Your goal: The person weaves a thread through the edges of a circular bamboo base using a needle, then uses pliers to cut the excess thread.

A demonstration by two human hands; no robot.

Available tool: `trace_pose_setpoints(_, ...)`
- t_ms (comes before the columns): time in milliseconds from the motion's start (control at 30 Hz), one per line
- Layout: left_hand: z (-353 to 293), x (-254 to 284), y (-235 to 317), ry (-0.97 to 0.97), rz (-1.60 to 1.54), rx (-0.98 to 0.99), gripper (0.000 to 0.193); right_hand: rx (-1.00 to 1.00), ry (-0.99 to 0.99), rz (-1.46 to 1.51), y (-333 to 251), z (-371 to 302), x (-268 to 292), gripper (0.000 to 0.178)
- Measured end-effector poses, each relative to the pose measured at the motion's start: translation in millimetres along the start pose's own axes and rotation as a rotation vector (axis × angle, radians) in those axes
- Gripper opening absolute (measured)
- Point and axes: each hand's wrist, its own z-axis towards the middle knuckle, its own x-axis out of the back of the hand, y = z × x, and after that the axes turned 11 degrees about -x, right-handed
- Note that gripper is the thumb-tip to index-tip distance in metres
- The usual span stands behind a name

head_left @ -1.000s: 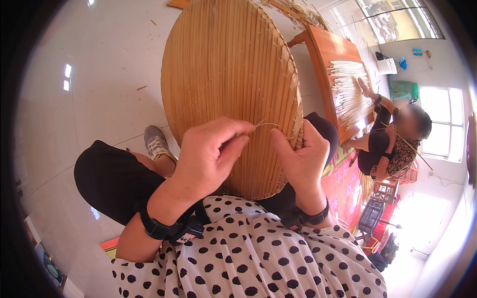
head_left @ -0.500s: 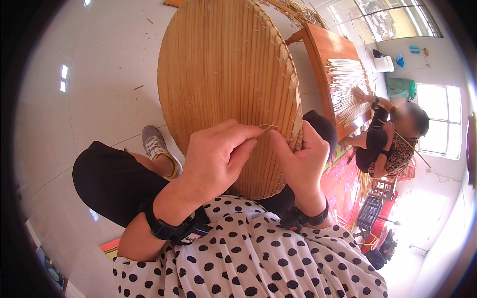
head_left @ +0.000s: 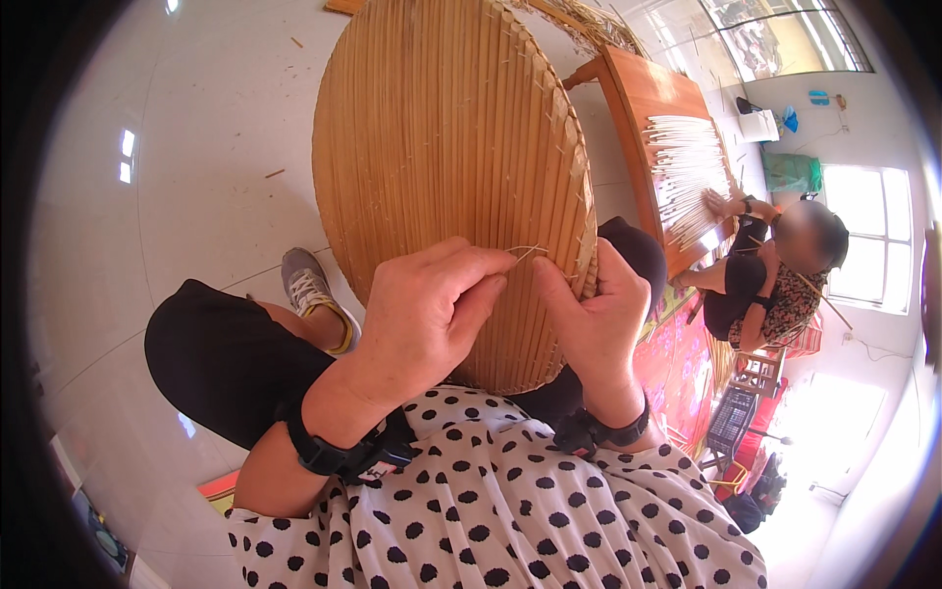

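While the left hand (head_left: 432, 314) pinches a thin pale strand (head_left: 530, 251) between thumb and forefinger, its other fingers curled shut, the right hand (head_left: 594, 329) grips the lower right rim of a large round woven mat (head_left: 442, 147), its fingers closed over the edge and hidden behind it. That mat stands tilted on the person's lap, its lower edge covered by both hands and the polka-dot blouse (head_left: 510, 510), its top cut off by the frame. Black bands (head_left: 343, 454) sit on both wrists. A grey shoe (head_left: 312, 294) rests on the white tiled floor (head_left: 196, 147), which lies open to the left. Off to the right, well apart, another person (head_left: 775, 285) sits at a wooden bench (head_left: 648, 93) carrying a row of pale strips (head_left: 687, 167); a dark crate (head_left: 731, 422) below them is too blurred to tell its contents.
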Motion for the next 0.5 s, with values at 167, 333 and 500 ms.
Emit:
trace_pose_setpoints(167,-2,-1,-2,-0.038,0.044,0.02,0.014,-0.002,-0.007,0.001,-2,-1,0,0.023)
trace_pose_setpoints(333,12,11,16,-0.084,0.071,0.023,0.013,0.013,-0.004,-0.017,0,-1,1,0.024)
trace_pose_setpoints(500,5,6,8,-0.015,0.035,-0.019,0.012,0.023,0.001,-0.006,0,-1,-1,0.023)
